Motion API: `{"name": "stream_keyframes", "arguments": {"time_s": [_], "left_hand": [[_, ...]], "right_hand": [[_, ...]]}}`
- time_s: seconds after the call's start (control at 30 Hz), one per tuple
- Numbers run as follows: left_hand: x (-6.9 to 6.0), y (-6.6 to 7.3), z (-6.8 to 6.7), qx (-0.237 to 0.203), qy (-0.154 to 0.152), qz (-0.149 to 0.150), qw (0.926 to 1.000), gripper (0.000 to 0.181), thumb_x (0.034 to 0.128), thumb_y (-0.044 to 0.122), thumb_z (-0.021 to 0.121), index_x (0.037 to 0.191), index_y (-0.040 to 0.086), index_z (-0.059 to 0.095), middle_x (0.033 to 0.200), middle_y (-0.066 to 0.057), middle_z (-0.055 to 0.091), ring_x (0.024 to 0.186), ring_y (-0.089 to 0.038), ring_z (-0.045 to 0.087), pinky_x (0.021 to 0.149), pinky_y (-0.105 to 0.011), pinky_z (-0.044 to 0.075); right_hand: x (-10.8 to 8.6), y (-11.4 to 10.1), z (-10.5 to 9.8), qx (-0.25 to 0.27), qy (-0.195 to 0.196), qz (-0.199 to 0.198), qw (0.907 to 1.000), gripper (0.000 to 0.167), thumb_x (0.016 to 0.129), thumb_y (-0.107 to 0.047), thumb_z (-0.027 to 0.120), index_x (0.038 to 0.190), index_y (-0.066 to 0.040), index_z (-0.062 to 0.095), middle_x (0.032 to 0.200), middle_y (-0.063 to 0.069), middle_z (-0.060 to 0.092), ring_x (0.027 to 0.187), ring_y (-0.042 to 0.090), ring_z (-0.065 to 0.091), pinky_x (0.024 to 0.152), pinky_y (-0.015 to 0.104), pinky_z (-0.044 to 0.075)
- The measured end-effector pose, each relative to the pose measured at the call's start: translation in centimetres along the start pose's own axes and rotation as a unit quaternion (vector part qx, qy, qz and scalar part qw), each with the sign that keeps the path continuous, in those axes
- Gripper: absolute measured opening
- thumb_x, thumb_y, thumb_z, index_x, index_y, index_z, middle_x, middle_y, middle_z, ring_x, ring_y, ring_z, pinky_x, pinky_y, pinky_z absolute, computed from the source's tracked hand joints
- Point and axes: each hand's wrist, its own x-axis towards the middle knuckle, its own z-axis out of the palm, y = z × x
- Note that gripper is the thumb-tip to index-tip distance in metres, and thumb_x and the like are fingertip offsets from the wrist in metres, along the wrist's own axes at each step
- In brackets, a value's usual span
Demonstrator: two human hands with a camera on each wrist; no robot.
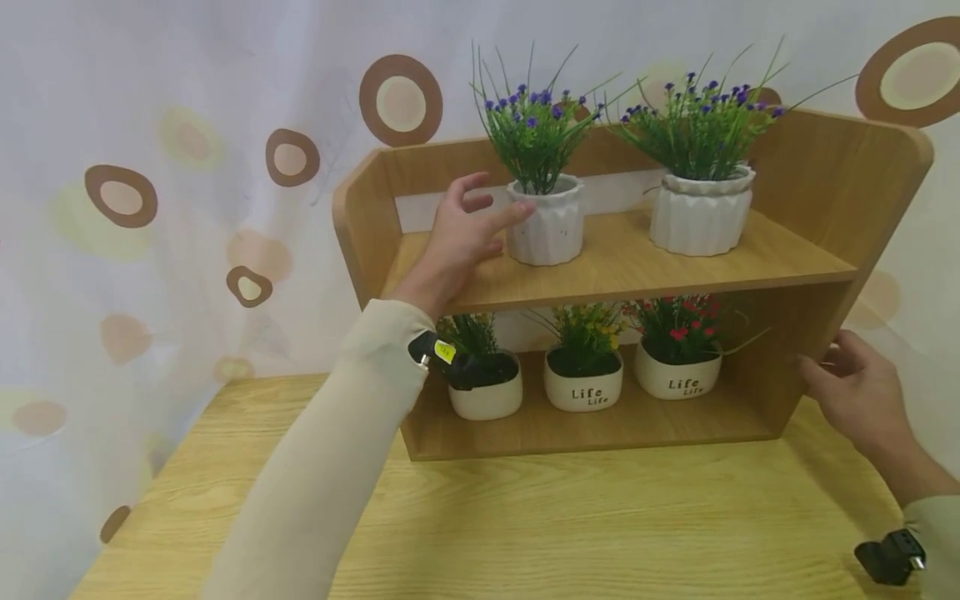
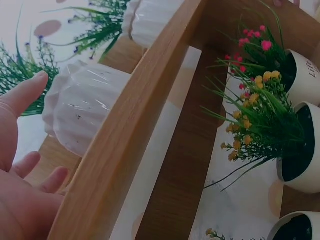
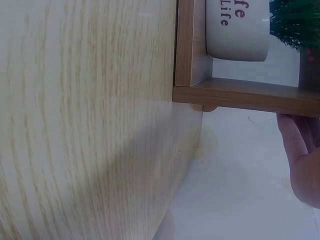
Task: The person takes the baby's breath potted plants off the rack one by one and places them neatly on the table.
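Observation:
A wooden two-tier shelf [image 1: 817, 192] stands on the table. On its upper board are two white fluted pots with purple flowers, a left one [image 1: 546, 229] and a right one [image 1: 701, 218]. My left hand [image 1: 463, 237] is beside the left pot, thumb and fingers spread; in the left wrist view the hand [image 2: 25, 175] shows a gap to the pot [image 2: 85, 105]. My right hand [image 1: 858, 387] touches the shelf's right side panel from outside with its fingertips, as the right wrist view also shows, where the hand [image 3: 305, 165] is partly cut off.
Three cream pots stand on the lower board: green plant at left [image 1: 486, 400], yellow flowers in the middle [image 1: 585, 390], red flowers at right [image 1: 678, 377]. The wooden table [image 1: 600, 525] extends in front of the shelf; a patterned curtain [image 1: 202, 208] hangs behind.

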Motion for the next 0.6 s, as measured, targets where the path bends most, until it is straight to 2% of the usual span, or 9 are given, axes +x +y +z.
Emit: {"name": "stream_keyframes", "arguments": {"time_s": [0.17, 0.43, 0.6], "left_hand": [[0.6, -0.2, 0.5, 0.016, -0.003, 0.0, 0.9999, 0.085, 0.0826, 0.037, 0.083, 0.152, 0.025, 0.036, 0.151, -0.002, 0.04, 0.132, -0.023, 0.045, 0.1, -0.042, 0.05], [1.3, -0.3, 1.3, 0.054, -0.004, -0.004, 0.9986, 0.087, 0.0803, 0.039, 0.085, 0.151, 0.025, 0.035, 0.152, 0.001, 0.04, 0.136, -0.022, 0.041, 0.107, -0.04, 0.043], [1.5, -0.2, 1.7, 0.064, -0.009, -0.009, 0.9979, 0.09, 0.0792, 0.038, 0.086, 0.153, 0.023, 0.035, 0.153, 0.001, 0.04, 0.14, -0.021, 0.037, 0.114, -0.043, 0.034]], "right_hand": [[0.0, -0.2, -0.1, -0.015, 0.002, 0.001, 0.9999, 0.034, 0.094, -0.007, 0.066, 0.125, -0.021, 0.059, 0.091, -0.032, 0.058, 0.078, -0.015, 0.059, 0.058, 0.014, 0.053], [-0.2, -0.4, -0.1, 0.016, -0.008, 0.005, 0.9998, 0.039, 0.094, -0.002, 0.063, 0.12, -0.031, 0.059, 0.092, -0.03, 0.062, 0.079, -0.013, 0.062, 0.058, 0.014, 0.053], [-0.3, -0.7, -0.1, 0.021, -0.009, 0.011, 0.9997, 0.04, 0.094, -0.002, 0.064, 0.116, -0.035, 0.058, 0.092, -0.029, 0.063, 0.078, -0.012, 0.063, 0.059, 0.014, 0.053]]}}
